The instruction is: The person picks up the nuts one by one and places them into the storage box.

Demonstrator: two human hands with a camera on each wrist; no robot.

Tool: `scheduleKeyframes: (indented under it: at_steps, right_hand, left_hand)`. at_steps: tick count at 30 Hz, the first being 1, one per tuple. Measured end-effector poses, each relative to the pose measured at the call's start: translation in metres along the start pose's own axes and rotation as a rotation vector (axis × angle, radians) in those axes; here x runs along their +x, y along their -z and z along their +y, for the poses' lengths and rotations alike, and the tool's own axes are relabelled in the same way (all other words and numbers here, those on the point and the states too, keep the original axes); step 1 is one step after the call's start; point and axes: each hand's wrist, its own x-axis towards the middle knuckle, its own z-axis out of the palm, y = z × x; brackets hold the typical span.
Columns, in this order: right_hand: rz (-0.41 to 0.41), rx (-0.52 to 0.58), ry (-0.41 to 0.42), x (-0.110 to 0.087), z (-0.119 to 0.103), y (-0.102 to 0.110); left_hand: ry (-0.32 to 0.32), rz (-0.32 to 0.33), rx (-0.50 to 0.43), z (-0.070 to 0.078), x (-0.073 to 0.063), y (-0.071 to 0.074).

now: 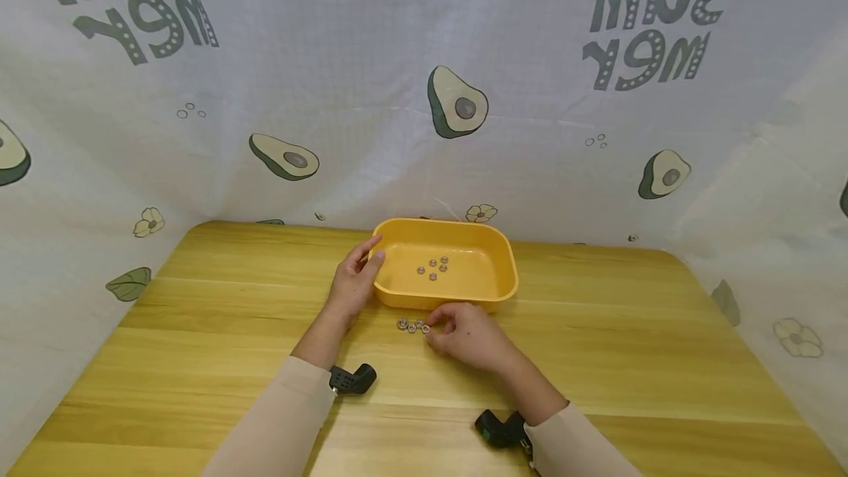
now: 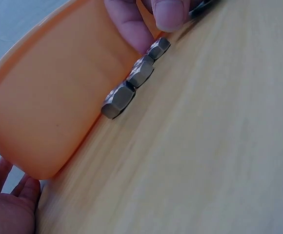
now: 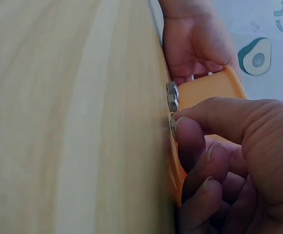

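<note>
A yellow plastic tray [image 1: 464, 289] stands on the table, with several small metal hex nuts [image 1: 433, 263] lying apart on its floor. My left hand [image 1: 352, 285] grips the tray's left end, its thumb at the rim and fingers along the outside wall. Close in front of the tray, more hex nuts [image 1: 411, 327] form a short cluster on the wood. At the right end of that cluster, my right hand [image 1: 467, 333] pinches one hex nut [image 3: 173, 126] between thumb and index finger. In the right wrist view, the fingertips partly cover this nut.
The wood-grain table [image 1: 596, 344] reaches back to a white curtain [image 1: 371, 94] printed with avocados. A black wrist device [image 1: 354, 379] is strapped to the left wrist, and another black device [image 1: 500, 429] to the right.
</note>
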Motion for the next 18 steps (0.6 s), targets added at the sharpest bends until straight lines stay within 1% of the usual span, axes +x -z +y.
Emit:
scheduleKeyframes:
  at_steps: [8,18]
  right_hand:
    - [-0.007,-0.033,0.000,0.0006,-0.0009,-0.0029]
    - [0.000,-0.058,0.027,0.0002,-0.0007,-0.0052]
  left_hand:
    - [-0.005,-0.003,0.004,-0.0002,0.0007,0.0008]
    - [-0.023,-0.003,-0.002,-0.0005,0.0006,0.0003]
